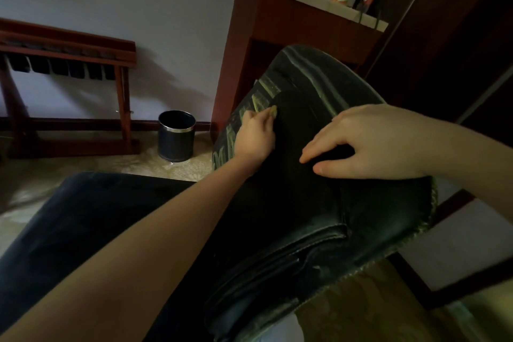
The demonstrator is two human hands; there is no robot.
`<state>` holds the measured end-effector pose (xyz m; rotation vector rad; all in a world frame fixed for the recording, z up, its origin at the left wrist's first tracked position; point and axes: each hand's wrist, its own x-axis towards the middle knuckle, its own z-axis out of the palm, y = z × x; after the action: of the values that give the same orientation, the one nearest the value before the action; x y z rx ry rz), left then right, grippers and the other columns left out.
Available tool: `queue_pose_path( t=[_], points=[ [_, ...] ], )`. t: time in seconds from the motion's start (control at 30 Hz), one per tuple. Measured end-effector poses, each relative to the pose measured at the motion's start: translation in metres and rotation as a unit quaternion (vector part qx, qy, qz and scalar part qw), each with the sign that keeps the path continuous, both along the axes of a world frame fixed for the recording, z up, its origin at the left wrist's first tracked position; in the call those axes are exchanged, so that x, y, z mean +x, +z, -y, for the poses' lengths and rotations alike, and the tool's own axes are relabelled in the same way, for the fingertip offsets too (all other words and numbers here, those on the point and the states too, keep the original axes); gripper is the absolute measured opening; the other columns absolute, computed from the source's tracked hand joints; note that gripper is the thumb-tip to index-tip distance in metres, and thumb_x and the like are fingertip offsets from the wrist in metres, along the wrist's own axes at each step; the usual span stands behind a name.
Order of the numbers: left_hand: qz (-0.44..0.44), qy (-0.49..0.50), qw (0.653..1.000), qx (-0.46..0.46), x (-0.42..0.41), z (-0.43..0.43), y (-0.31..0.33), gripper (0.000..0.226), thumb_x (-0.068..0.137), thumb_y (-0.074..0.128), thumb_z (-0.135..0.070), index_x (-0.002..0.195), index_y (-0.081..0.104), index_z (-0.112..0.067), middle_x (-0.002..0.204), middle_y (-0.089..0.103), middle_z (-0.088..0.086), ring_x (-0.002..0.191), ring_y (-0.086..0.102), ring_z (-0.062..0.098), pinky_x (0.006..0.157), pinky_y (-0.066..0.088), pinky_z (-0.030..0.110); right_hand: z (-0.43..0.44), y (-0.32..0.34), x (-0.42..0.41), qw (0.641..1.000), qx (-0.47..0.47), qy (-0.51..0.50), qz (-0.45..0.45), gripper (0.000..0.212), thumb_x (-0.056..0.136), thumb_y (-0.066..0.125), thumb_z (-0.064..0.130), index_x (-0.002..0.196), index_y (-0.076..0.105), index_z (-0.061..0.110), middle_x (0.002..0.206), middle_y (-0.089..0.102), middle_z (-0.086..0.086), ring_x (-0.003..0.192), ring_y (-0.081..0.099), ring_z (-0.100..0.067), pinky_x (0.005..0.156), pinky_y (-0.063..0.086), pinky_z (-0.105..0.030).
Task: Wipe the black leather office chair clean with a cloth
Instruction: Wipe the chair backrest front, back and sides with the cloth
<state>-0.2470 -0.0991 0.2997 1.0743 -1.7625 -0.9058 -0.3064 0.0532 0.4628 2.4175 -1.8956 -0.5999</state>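
The left hand (256, 134) pinches a small yellowish cloth (273, 111) against the black leather office chair (319, 216), whose backrest lies under both hands. Well apart, the right hand (372, 143) rests loose-fingered on the leather, gripping nothing. Wiping looks under way. The next stroke likely needs firm pressure over the pale streaks beside the left hand.
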Motion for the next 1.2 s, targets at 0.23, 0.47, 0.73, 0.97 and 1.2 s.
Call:
queue_pose_path(
  t=[0.23,0.47,0.73,0.97,1.2],
  points=[
    [0.018,-0.018,0.999,0.037,0.037,-0.041,-0.039,0.038,0.101,0.036,-0.028,0.137,0.045,-0.02,0.119,0.041,0.005,0.112,0.048,0.021,0.087,0.029,0.018,-0.002,0.001,0.005,1.0,0.009,0.007,-0.007,0.051,0.073,0.031,0.062,0.118,0.053,0.054,0.127,0.053,0.029,0.118,0.046,0.004,0.103,0.038,-0.032],
    [-0.018,-0.068,0.996,-0.055,0.052,-0.092,-0.022,0.037,0.099,0.041,-0.028,0.135,0.048,-0.023,0.1,0.042,-0.002,0.097,0.047,0.009,0.09,0.035,0.02,-0.001,0.0,0.004,0.999,0.011,0.023,-0.035,0.053,0.071,0.027,0.067,0.118,0.05,0.059,0.119,0.06,0.024,0.106,0.057,-0.003,0.097,0.044,-0.035],
    [-0.064,-0.148,0.981,-0.107,0.061,-0.056,0.034,0.031,0.093,0.052,-0.022,0.122,0.061,-0.016,0.113,0.062,-0.003,0.106,0.055,0.007,0.093,0.04,0.018,-0.019,0.009,0.012,0.99,-0.083,0.08,-0.079,0.042,0.097,0.032,0.044,0.134,0.047,0.037,0.139,0.046,0.021,0.13,0.036,0.0,0.111,0.022,-0.027],
    [-0.101,-0.13,0.986,-0.021,0.04,-0.026,0.074,0.026,0.096,0.05,-0.025,0.12,0.052,-0.016,0.097,0.053,-0.01,0.083,0.049,-0.002,0.062,0.04,0.006,-0.069,-0.008,-0.005,0.963,-0.231,0.117,-0.075,0.061,0.094,0.019,0.058,0.116,0.066,0.027,0.117,0.066,0.009,0.115,0.058,-0.015,0.097,0.033,-0.033],
    [-0.069,-0.13,0.989,0.008,-0.006,-0.001,0.093,0.024,0.097,0.047,-0.025,0.12,0.05,-0.017,0.103,0.051,-0.004,0.1,0.05,0.013,0.084,0.039,0.026,-0.073,-0.026,-0.008,0.951,-0.284,0.118,-0.02,0.05,0.095,0.029,0.043,0.101,0.074,0.022,0.107,0.07,0.002,0.111,0.06,-0.022,0.098,0.029,-0.032]
  ],
)
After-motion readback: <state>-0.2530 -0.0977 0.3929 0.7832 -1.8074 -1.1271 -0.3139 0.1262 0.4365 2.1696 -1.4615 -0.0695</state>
